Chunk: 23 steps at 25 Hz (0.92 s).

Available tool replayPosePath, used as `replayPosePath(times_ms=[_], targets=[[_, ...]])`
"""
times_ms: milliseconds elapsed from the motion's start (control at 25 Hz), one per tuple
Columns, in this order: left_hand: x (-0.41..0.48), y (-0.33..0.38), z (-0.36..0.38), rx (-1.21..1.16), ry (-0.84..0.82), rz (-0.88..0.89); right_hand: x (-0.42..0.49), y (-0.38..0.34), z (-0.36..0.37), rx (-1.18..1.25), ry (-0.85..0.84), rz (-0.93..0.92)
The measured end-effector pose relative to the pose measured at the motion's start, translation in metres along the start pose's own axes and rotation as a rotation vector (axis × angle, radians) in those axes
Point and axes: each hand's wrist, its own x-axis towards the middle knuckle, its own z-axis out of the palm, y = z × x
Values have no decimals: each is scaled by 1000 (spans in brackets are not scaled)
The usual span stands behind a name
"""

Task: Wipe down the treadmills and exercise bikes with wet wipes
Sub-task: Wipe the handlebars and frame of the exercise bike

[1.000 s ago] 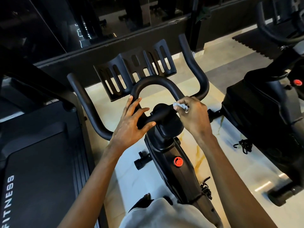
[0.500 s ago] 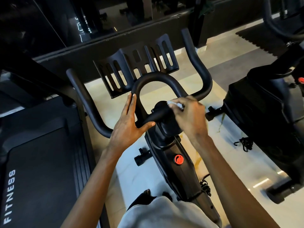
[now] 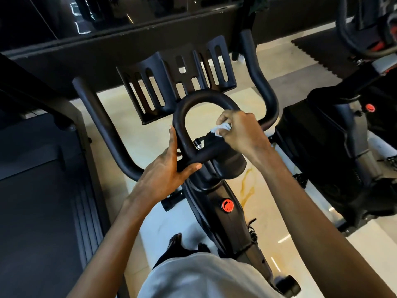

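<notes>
A black exercise bike stands right in front of me, with a looped centre handlebar and two outer horns. My left hand holds the loop's lower left bend, thumb under the bar and fingers straight up along its side. My right hand grips a crumpled white wet wipe and holds it against the right side of the loop, above the bike's centre post. A slotted black tablet holder sits beyond the loop. The red knob on the frame shows below.
A treadmill lies close on the left, its frame beside the bike's left horn. A second black bike stands on the right. Pale marble floor shows between the machines, and a dark mirrored wall runs along the back.
My right hand has slid the wipe up from the centre post to the right side of the loop. The left hand kept its hold. The view has come closer.
</notes>
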Motion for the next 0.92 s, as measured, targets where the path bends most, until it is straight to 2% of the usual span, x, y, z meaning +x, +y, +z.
replayPosePath(times_ms=[240, 400, 480, 560, 720, 800, 920], targets=[[29, -17, -9, -297, -81, -4, 17, -22, 11, -169, -103, 32], [27, -10, -10, -309, -79, 8, 17, -42, 1, -181, -268, 0], [24, -9, -11, -202, -13, 21, 13, -41, -6, -143, -272, 18], [22, -12, -8, -64, 87, 138, -1, -32, -8, -54, -176, 80], [19, -18, 2, 151, 130, 491, -46, -14, 7, 119, 228, 252], [21, -18, 5, 188, 144, 535, -64, -5, 15, 200, 347, 322], [26, -12, 6, 221, 119, 526, -91, 10, 34, 184, 382, 347]])
